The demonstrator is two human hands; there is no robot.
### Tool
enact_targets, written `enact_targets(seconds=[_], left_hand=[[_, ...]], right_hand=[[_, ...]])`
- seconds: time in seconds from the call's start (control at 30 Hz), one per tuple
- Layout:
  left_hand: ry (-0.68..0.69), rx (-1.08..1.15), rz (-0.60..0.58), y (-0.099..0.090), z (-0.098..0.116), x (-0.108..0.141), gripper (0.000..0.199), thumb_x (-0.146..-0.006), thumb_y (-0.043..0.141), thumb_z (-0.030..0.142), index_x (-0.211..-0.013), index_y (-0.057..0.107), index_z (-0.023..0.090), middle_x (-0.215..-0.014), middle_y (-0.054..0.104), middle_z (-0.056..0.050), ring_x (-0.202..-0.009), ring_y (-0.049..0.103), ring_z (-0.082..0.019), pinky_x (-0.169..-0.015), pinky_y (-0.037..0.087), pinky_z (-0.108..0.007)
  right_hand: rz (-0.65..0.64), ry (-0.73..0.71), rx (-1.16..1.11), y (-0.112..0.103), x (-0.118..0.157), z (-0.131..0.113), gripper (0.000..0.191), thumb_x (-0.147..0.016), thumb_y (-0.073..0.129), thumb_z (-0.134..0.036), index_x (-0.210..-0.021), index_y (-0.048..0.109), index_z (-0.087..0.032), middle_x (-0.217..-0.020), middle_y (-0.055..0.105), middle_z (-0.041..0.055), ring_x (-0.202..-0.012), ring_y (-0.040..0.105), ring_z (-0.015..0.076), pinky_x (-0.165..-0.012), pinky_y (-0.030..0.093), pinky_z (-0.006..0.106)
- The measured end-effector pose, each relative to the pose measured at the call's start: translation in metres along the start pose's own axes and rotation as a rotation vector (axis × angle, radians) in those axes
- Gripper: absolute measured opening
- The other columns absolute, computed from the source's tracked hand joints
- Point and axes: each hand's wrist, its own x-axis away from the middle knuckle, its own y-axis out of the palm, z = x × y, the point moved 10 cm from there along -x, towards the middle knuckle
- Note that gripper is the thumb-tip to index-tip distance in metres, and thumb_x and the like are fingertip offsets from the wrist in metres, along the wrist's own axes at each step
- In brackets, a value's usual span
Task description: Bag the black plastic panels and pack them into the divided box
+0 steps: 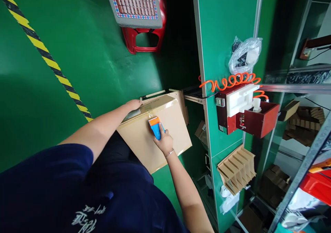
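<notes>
A large tan cardboard box [170,122] stands tilted in front of my body, with shiny clear tape along its upper edge. My right hand [164,141] is closed round a blue tape dispenser [156,129] with a wide orange end. That orange end lies against the box face, just below a strip of clear tape [151,113] at the seam. At the box's upper left corner, my left hand [133,104] grips the edge; its fingertips are mostly hidden. A printed label [132,114] shows on the box's side near that hand.
A green workbench [210,26] runs along the right, bearing a red machine [227,112], a coiled orange hose [232,81], a plastic bag [245,55] and cardboard dividers [236,169]. A red stool [143,40] with a cushion stands ahead. Striped tape [49,57] marks the floor.
</notes>
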Motion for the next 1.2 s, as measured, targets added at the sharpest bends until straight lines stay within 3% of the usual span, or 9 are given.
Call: enact_targets(seconds=[0.13, 0.23, 0.33, 0.5, 0.63, 0.73, 0.83, 1.07, 1.2], left_hand=[[0.189, -0.071, 0.127, -0.016, 0.054, 0.045, 0.060, -0.095, 0.023, 0.038, -0.145, 0.047, 0.015, -0.153, 0.045, -0.010, -0.142, 0.040, -0.022, -0.117, 0.030, -0.037], [0.520, -0.225, 0.079, 0.015, 0.106, 0.098, 0.059, -0.094, 0.029, 0.038, -0.149, 0.043, 0.019, -0.158, 0.039, -0.006, -0.146, 0.033, -0.020, -0.122, 0.020, -0.038], [0.741, -0.446, -0.152, 0.088, 0.127, 0.144, 0.057, -0.093, 0.038, 0.037, -0.148, 0.045, 0.023, -0.156, 0.042, -0.006, -0.146, 0.034, -0.023, -0.124, 0.010, -0.043], [0.915, -0.655, -0.505, 0.229, 0.135, 0.200, 0.057, -0.094, 0.042, 0.035, -0.151, 0.041, 0.028, -0.156, 0.039, -0.006, -0.146, 0.035, -0.023, -0.123, 0.004, -0.044], [1.006, -0.746, -0.712, 0.335, 0.150, 0.240, 0.060, -0.092, 0.049, 0.033, -0.151, 0.040, 0.031, -0.157, 0.037, -0.005, -0.146, 0.033, -0.021, -0.123, 0.004, -0.041], [1.057, -0.807, -0.804, 0.393, 0.158, 0.256, 0.061, -0.091, 0.051, 0.030, -0.151, 0.040, 0.030, -0.157, 0.037, -0.005, -0.147, 0.032, -0.021, -0.123, 0.005, -0.040], [1.011, -0.938, -0.898, 0.430, 0.150, 0.256, 0.065, -0.087, 0.055, 0.029, -0.150, 0.041, 0.029, -0.157, 0.036, -0.003, -0.148, 0.030, -0.021, -0.123, 0.006, -0.038], [0.775, -1.289, -0.872, 0.464, 0.117, 0.227, 0.074, -0.083, 0.057, 0.039, -0.151, 0.041, 0.016, -0.155, 0.038, -0.016, -0.148, 0.028, -0.034, -0.123, 0.004, -0.051], [0.632, -1.392, -0.834, 0.487, 0.105, 0.206, 0.074, -0.082, 0.063, 0.048, -0.148, 0.046, 0.018, -0.150, 0.047, -0.020, -0.146, 0.028, -0.041, -0.120, 0.003, -0.061]], right_hand=[[0.038, -0.062, -0.053, 0.003, 0.010, -0.002, 0.076, -0.089, 0.056, -0.044, -0.157, 0.023, -0.035, -0.110, 0.057, 0.0103, -0.080, 0.063, 0.0223, -0.072, 0.053, 0.033], [0.044, -0.111, -0.103, 0.029, 0.040, 0.027, 0.075, -0.090, 0.056, -0.042, -0.157, 0.022, -0.034, -0.113, 0.056, 0.0106, -0.081, 0.062, 0.0209, -0.077, 0.052, 0.032], [-0.031, -0.100, -0.138, 0.084, 0.100, 0.101, 0.076, -0.089, 0.057, -0.040, -0.157, 0.023, -0.034, -0.115, 0.057, 0.0111, -0.088, 0.062, 0.0215, -0.082, 0.052, 0.032], [-0.174, 0.047, -0.143, 0.200, 0.238, 0.265, 0.071, -0.090, 0.056, -0.038, -0.155, 0.029, -0.033, -0.116, 0.059, 0.0134, -0.088, 0.062, 0.0234, -0.082, 0.052, 0.034], [-0.175, 0.049, -0.179, 0.265, 0.286, 0.334, 0.068, -0.090, 0.058, -0.037, -0.154, 0.035, -0.029, -0.116, 0.059, 0.0166, -0.092, 0.061, 0.0256, -0.084, 0.050, 0.037], [-0.134, -0.011, -0.235, 0.291, 0.262, 0.341, 0.070, -0.090, 0.059, -0.037, -0.155, 0.031, -0.032, -0.122, 0.056, 0.0172, -0.095, 0.061, 0.0256, -0.084, 0.049, 0.037], [-0.109, -0.052, -0.279, 0.302, 0.215, 0.335, 0.073, -0.089, 0.063, -0.034, -0.155, 0.030, -0.033, -0.125, 0.055, 0.0177, -0.094, 0.063, 0.0259, -0.083, 0.050, 0.037], [-0.009, -0.047, -0.461, 0.291, 0.116, 0.308, 0.069, -0.082, 0.070, -0.014, -0.145, 0.048, -0.032, -0.129, 0.056, 0.0168, -0.108, 0.063, 0.0289, -0.091, 0.049, 0.039], [0.036, 0.045, -0.638, 0.272, 0.079, 0.287, 0.053, -0.079, 0.070, -0.012, -0.131, 0.061, -0.019, -0.123, 0.063, 0.0152, -0.110, 0.062, 0.0275, -0.092, 0.050, 0.039]])
